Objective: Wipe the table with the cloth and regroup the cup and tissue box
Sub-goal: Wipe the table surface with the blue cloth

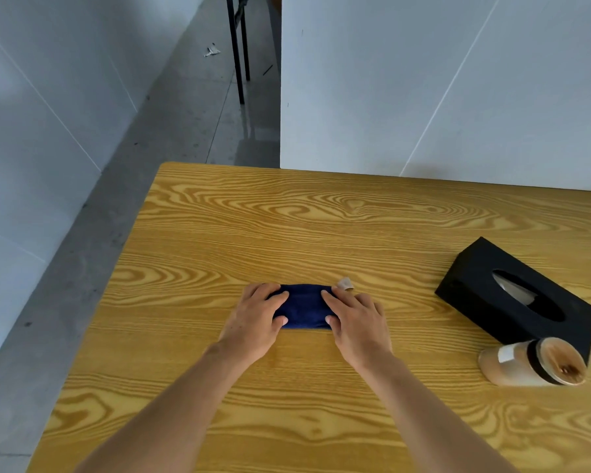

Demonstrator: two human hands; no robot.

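We count two hands, one cloth, one tissue box and one cup on a single wooden tabletop [219, 233], whose yellow veneer shows bold swirling grain. Starting at the left edge, a wide stretch of bare wood runs from the far left corner down to our forearms. Toward the middle our left hand [256, 319] lies flat, fingers straight, pressing the left end of the cloth [302, 307], a dark blue, soft-looking fabric folded into a small oblong. Our right hand [355, 322] presses the cloth's right end the same way, fingers extended and curled round nothing; a small pale tag [345, 284] pokes out just beyond its fingertips. More bare wood separates the cloth from the tissue box [475, 278], a matt black rectangular block set askew near the right edge, with an oval slot in its top showing a pale tissue. Just beside its near corner stands the cup [526, 365], a pale cylinder with a dark band and a round wood-toned lid. The far edge meets a white partition [423, 97].
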